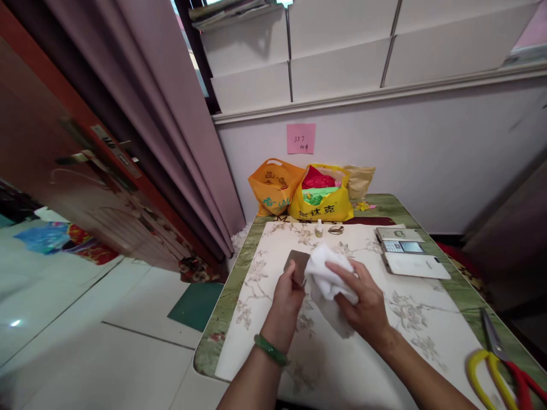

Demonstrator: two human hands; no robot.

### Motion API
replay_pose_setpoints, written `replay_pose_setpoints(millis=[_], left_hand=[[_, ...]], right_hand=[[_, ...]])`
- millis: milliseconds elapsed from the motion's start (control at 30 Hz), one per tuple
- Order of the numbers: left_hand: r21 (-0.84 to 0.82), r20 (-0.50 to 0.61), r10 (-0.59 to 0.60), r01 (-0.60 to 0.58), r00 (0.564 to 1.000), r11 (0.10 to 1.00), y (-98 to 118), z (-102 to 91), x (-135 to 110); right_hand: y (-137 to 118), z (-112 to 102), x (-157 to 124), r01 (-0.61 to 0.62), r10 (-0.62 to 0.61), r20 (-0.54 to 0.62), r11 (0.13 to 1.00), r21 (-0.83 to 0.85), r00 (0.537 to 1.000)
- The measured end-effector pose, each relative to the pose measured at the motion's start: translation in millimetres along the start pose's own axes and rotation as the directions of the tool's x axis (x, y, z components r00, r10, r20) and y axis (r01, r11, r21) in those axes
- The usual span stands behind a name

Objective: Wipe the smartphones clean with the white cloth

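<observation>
My left hand (289, 302), with a green bangle (270, 350) at its wrist, is closed on a flat brown phone-sized rectangle (296, 264). What kind of thing this is cannot be made out. A bunched white cloth (328, 274) is gripped in my right hand (363, 302), just right of the brown rectangle. Both hands are over the flowered white sheet (252, 302) on the table. Beyond them stand a small clear bottle (319, 229) and a little metal-looking item (336, 230), too small to name.
At the right lie several phones (415, 265), one with keys. Scissors (496, 359) with yellow and red handles are near the right edge. An orange bag (273, 185), a stuffed yellow bag (322, 196) and a tan paper bag (359, 181) stand against the wall.
</observation>
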State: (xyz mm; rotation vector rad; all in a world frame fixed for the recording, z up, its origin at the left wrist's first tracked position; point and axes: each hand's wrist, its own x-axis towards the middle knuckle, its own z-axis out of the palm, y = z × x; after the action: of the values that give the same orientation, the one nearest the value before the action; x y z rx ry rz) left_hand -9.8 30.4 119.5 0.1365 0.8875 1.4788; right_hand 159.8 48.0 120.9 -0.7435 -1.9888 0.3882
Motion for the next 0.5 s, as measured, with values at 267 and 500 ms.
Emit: replay_pose_setpoints(millis=[267,500], left_hand=[[-0.051,-0.070,-0.028,0.024,0.997,0.998,2,4.3,-7],[-0.008,-0.175,-0.054,0.053,0.983,0.999,2,-4.6,1]], right_hand=[[-7,0,-27,0.081,-0.141,0.347,0.980,0.183,0.927],[32,-33,-26,-0.299,0.290,0.073,0.922,0.246,0.954]])
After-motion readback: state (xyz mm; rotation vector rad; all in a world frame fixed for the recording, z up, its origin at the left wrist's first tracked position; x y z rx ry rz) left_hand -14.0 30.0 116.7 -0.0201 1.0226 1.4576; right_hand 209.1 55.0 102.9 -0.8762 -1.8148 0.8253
